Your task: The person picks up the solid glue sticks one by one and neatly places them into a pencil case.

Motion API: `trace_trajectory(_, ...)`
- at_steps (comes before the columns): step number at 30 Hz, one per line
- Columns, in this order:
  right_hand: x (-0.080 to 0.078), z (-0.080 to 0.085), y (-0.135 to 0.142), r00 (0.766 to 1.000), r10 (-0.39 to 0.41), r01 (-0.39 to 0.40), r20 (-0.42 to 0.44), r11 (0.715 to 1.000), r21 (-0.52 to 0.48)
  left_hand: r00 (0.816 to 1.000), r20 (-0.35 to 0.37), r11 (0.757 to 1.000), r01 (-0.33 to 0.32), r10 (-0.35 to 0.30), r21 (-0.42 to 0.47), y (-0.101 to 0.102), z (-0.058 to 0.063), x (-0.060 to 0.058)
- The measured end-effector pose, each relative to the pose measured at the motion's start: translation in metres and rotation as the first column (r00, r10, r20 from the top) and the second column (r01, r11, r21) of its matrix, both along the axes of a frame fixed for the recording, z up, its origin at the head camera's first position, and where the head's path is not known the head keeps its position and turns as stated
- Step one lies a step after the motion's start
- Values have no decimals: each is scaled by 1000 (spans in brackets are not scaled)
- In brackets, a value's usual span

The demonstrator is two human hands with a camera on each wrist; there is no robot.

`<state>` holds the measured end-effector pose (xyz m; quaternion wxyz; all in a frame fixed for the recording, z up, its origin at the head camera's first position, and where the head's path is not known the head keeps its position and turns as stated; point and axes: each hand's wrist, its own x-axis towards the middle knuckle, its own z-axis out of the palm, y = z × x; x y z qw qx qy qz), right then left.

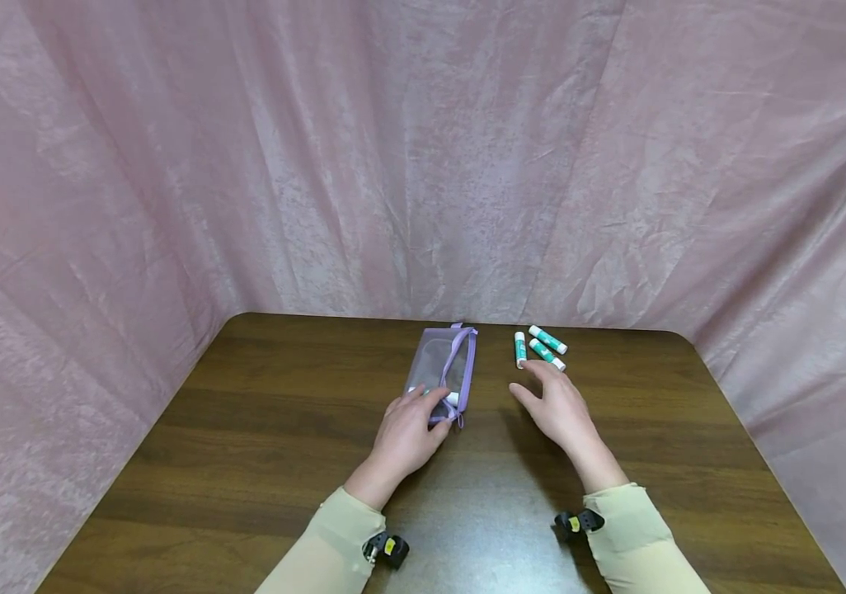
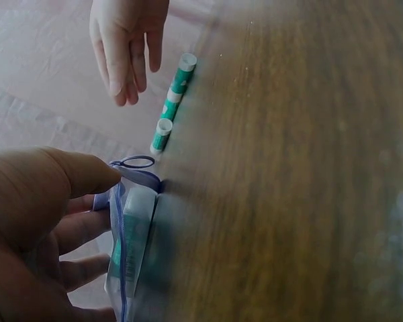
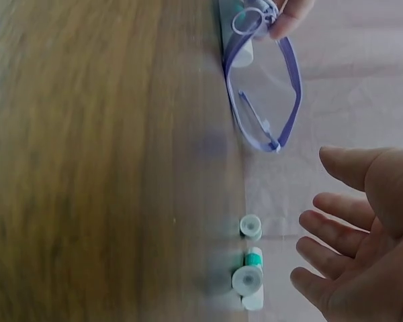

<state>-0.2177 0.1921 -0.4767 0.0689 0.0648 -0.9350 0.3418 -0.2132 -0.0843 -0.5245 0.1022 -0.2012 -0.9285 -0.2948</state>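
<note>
A translucent, purple-trimmed pouch (image 1: 427, 355) gapes, a green-and-white tube (image 2: 135, 225) inside. The left grip (image 1: 406, 431) pinches its edge; the right grip (image 1: 558, 404), relaxed and empty, hovers by three matching tubes (image 1: 547, 354).

Place: a curtained-off recording corner, by the look of it; whether home, office or studio lies beyond the cloth, I cannot tell from here. Walls: pink curtain (image 1: 423, 165), velvety, in loose folds behind the desk (image 1: 245, 454) and along both its sides. Furniture: said desk, brown wood-grain top, far corners rounded (a pale sheen lies across its near part). Equipment: small black wrist cameras (image 1: 387, 549), one at each sleeve. Goods: lilac zip pouch (image 1: 426, 351) and green-and-white tubes (image 1: 547, 340), everyday articles rather than workshop stock.
</note>
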Motion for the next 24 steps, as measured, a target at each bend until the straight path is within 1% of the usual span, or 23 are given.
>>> trace_trajectory(1, 0, 0, 1, 1000, -5, 5, 0, 1000, 1, 1000, 7, 1000, -2, 2, -5, 0, 1, 0)
trace_trajectory(2, 0, 1, 3, 1000, -11, 11, 0, 1000, 3, 999, 32, 1000, -5, 5, -6, 1, 8, 3)
trace_trajectory(3, 0, 1, 4, 1000, -18, 18, 1, 1000, 6, 999, 48, 1000, -2, 3, -17, 2, 12, 4)
trace_trajectory(4, 0, 1, 6, 1000, -26, 26, 3, 1000, 10, 999, 45, 1000, -3, 4, -20, 2, 13, 5)
trace_trajectory(5, 0, 1, 7, 999, -34, 34, 3, 999, 15, 999, 50, 999, -3, 5, -40, 2, 19, 8)
trace_trajectory(6, 0, 1, 8, 999, -45, 45, 3, 999, 17, 999, 49, 999, 0, 3, -48, 3, 22, 9)
trace_trajectory(12, 2, -2, 16, 996, -88, 88, -8, 996, 31, 998, 63, 998, -5, 8, -55, 2, 23, 8)
trace_trajectory(19, 3, -5, 23, 994, -98, 100, -43, 994, 44, 997, 75, 998, -8, 12, -56, 1, 24, 9)
trace_trajectory(24, 3, -4, 28, 995, -100, 101, -19, 993, 58, 997, 79, 999, -10, 14, -51, 1, 24, 10)
